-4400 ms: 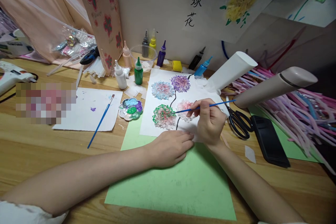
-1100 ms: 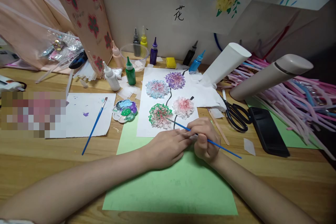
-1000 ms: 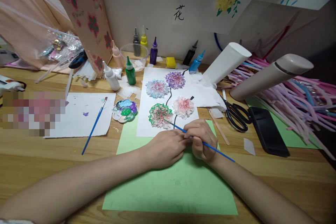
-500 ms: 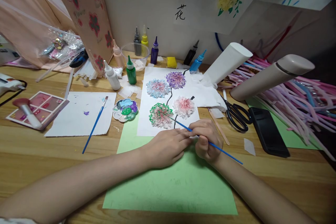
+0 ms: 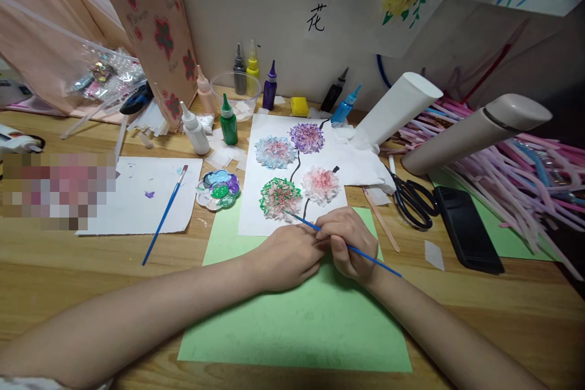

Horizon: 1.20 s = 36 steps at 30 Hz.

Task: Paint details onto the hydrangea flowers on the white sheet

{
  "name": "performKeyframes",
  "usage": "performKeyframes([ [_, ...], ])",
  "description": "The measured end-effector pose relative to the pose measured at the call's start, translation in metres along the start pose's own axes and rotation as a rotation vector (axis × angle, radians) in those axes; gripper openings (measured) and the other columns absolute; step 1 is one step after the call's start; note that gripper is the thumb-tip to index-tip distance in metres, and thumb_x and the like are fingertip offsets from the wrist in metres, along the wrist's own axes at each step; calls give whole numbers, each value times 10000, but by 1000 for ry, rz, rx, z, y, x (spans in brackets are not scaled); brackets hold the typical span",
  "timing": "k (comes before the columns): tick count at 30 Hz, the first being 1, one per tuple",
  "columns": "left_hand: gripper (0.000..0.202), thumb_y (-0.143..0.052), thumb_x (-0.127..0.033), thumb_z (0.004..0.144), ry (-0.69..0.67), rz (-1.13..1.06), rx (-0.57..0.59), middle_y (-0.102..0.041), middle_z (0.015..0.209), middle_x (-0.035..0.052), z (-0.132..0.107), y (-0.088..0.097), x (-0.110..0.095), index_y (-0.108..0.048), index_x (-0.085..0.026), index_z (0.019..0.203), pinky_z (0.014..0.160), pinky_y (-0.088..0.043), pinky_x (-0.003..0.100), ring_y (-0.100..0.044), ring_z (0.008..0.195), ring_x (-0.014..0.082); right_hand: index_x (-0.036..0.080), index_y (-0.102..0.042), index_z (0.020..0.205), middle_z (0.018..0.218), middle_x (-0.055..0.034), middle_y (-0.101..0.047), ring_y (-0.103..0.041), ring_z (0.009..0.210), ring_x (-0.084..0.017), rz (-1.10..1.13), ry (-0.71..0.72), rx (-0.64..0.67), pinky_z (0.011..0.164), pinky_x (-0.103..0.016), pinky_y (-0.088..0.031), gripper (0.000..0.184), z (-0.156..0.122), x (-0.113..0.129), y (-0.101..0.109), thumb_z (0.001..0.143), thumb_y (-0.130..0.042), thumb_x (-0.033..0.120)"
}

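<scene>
- Head view: the right hand (image 5: 350, 244) pinches a blue paintbrush (image 5: 375, 261) between thumb and fingers; the handle slants toward the near right.
- Brush tip: located at the near right part of the green-tipped flower (image 5: 280, 197); exact contact cannot be determined.
- Left hand (image 5: 290, 256): palm down, fingers close together and extended, gripping nothing; it rests at the near edge of the white sheet (image 5: 249, 207), over the green sheet (image 5: 297, 335). Its fingertips meet the right hand; whether they pass under it is hidden.
- White sheet: carries the green-tipped flower at near left, a pink flower (image 5: 320, 184) at near right, a blue flower (image 5: 275, 151) at far left and a purple flower (image 5: 306, 137) at far right.
- Palette (image 5: 218, 190): on the tabletop (image 5: 68, 268), just left of the white sheet.
- Second paintbrush (image 5: 166, 212): lies farther left, partly across a torn paper (image 5: 119, 201).
- Scissors (image 5: 415, 201): right of the hands, beside a black phone (image 5: 468, 228).
</scene>
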<state>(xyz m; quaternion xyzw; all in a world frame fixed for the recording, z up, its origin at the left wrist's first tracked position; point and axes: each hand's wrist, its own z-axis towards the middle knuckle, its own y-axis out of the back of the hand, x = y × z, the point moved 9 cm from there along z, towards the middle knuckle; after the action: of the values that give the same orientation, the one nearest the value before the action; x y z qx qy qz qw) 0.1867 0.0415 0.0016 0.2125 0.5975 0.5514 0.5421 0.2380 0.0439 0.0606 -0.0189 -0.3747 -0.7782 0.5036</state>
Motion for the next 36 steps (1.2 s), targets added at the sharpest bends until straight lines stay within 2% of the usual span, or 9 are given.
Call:
performKeyframes([
  [5,186,-478,-177,896,-40,-58,-28,-667,1073,102,-1,2,-3,-599,-135,1032,957,-458,338,-587,1072,215,230,-558,816,694,-27,-626,-584,668,-178,28,-140,-123,642,-344,-433,230,-5,-14,10,924,-357,202],
  [10,149,-486,-175,891,-12,-47,4,-681,994,102,0,-1,0,-620,-138,947,909,-489,340,-624,1001,220,220,-565,820,706,-30,-632,-592,678,-175,84,-131,-49,631,-337,-440,232,-4,-13,1,929,-360,207],
  [15,194,-481,-162,890,-44,-81,-32,-652,1146,104,0,3,-3,-603,-128,1037,990,-451,343,-580,1114,216,219,-570,817,717,-32,-627,-579,683,-175,120,-186,-152,652,-344,-434,249,-6,-20,8,935,-352,208],
  [18,158,-481,-169,894,-15,-80,1,-686,1026,97,0,1,-1,-619,-136,963,947,-481,345,-618,1044,216,221,-578,816,710,-32,-634,-592,684,-179,155,-175,-88,634,-339,-437,248,-5,-19,2,934,-360,220],
  [20,164,-482,-172,895,-18,-74,5,-681,1048,110,0,2,-1,-618,-129,975,955,-479,350,-608,1074,224,217,-586,821,725,-36,-640,-597,692,-180,151,-189,-57,634,-338,-440,248,-5,-20,-2,932,-364,220],
  [24,261,-470,-162,899,-44,-86,-28,-592,1268,135,-1,5,-3,-575,-108,1131,1048,-412,345,-500,1241,224,219,-576,802,706,-33,-626,-587,685,-180,110,-250,-201,645,-346,-435,262,-9,-28,10,940,-354,232],
  [26,246,-463,-164,900,-31,-90,-21,-620,1226,119,-1,3,-2,-588,-120,1108,1029,-427,341,-538,1195,218,222,-573,809,700,-30,-625,-589,677,-180,129,-232,-215,636,-346,-436,256,-10,-27,11,942,-355,242],
  [30,192,-475,-163,891,-31,-84,-15,-657,1144,109,-1,2,-2,-611,-129,1021,1004,-445,336,-566,1156,217,215,-585,847,743,-35,-641,-594,693,-176,163,-205,-103,646,-340,-445,236,-8,-24,0,935,-367,235],
  [36,284,-418,-186,934,-38,36,-52,-570,1286,156,-3,1,-6,-554,-95,1165,1048,-407,379,-502,1233,240,221,-570,813,723,-23,-607,-565,701,-179,119,-236,-254,676,-346,-432,265,-3,-22,16,948,-343,242],
])
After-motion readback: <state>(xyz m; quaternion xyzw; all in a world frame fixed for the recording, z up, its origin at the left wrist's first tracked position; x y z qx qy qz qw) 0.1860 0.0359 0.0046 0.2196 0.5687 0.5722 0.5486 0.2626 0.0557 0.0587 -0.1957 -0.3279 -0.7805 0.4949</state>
